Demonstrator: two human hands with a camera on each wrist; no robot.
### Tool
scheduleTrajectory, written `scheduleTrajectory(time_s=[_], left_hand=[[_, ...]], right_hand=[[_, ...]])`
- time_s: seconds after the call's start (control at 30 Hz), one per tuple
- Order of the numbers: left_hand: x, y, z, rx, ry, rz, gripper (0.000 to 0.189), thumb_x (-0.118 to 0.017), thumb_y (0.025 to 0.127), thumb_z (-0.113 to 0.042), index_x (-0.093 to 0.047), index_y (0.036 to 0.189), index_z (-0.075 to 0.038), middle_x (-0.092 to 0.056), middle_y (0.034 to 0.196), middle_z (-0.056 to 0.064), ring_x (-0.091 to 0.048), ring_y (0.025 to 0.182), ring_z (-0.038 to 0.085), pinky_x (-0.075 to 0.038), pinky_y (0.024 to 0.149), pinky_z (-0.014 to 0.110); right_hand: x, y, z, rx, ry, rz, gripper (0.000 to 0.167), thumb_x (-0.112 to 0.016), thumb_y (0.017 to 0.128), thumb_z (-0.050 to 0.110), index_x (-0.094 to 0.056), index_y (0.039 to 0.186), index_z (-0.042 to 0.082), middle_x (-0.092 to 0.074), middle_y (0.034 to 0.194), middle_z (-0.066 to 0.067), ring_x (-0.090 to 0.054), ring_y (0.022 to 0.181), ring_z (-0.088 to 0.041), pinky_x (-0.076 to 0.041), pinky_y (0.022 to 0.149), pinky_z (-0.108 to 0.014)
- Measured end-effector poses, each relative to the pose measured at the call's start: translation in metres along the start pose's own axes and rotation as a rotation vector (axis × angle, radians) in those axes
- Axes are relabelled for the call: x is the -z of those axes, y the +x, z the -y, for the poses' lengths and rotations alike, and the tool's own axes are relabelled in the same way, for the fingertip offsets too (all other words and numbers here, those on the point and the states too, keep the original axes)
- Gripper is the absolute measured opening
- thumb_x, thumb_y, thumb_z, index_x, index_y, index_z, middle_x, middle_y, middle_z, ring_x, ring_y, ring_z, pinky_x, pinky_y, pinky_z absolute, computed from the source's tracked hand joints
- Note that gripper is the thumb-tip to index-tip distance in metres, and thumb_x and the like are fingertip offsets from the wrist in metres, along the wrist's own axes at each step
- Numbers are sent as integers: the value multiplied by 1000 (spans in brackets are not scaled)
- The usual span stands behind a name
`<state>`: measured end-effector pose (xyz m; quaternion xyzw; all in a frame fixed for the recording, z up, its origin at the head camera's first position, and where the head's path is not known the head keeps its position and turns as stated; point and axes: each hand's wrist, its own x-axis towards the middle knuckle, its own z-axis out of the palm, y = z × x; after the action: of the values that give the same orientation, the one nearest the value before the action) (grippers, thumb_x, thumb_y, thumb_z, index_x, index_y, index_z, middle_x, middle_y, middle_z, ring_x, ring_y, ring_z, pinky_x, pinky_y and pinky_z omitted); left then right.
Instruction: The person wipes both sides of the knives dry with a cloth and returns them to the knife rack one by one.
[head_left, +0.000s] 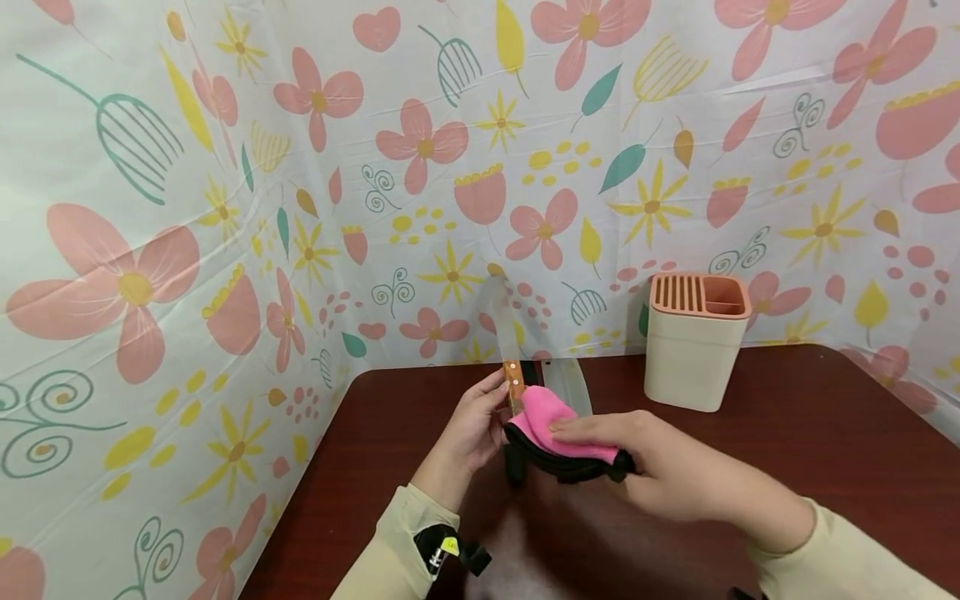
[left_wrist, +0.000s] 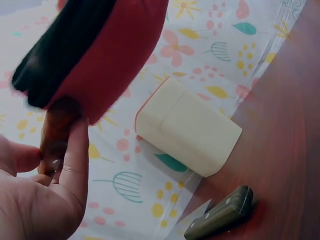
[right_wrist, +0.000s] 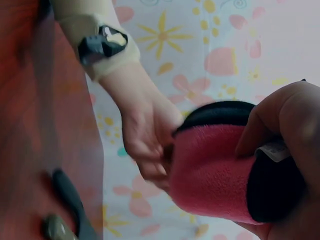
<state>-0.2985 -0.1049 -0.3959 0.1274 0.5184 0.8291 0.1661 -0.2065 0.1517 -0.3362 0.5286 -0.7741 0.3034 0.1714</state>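
Wooden-handled knife (head_left: pixel 507 342), blade up, leans left in the left hand's (head_left: pixel 471 429) grip over the brown table (head_left: pixel 315 492) — the right hand (head_left: pixel 667 467) clutches a pink cloth (head_left: pixel 551 425) at its handle — left of the cream container (head_left: pixel 686 358).

A cream holder (head_left: pixel 686 362) with a slotted orange top (head_left: pixel 678 294) stood on a dark reddish-brown table (head_left: pixel 810 417) before floral sheeting (head_left: pixel 337 200).
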Motion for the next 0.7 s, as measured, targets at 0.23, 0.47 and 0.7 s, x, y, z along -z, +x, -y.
scheduleTrajectory(time_s=[0.23,0.47,0.7], left_hand=[[1,2,0,24,25,18,46,-41,112,-24,-41,157,-17,-70,112,0,-76,87,15,-62,64,28],[0,2,0,36,23,20,47,-42,112,-24,-40,158,-15,-70,112,0,-76,88,15,-62,66,29],[-1,2,0,36,22,24,46,-42,112,-23,-40,157,-13,-70,114,1,-76,91,17,-63,67,30]], right_hand=[[42,-34,-17,-189,-35,120,68,-60,75,-18,-68,131,19,-73,117,10,-57,89,3,-43,71,-16],[73,-99,-50,-401,-299,180,61,-68,68,-11,-73,123,14,-74,108,13,-54,87,8,-43,67,-15],[98,-166,-75,-705,-650,247,49,-72,71,0,-73,119,4,-77,109,-9,-72,92,-18,-54,68,-36]])
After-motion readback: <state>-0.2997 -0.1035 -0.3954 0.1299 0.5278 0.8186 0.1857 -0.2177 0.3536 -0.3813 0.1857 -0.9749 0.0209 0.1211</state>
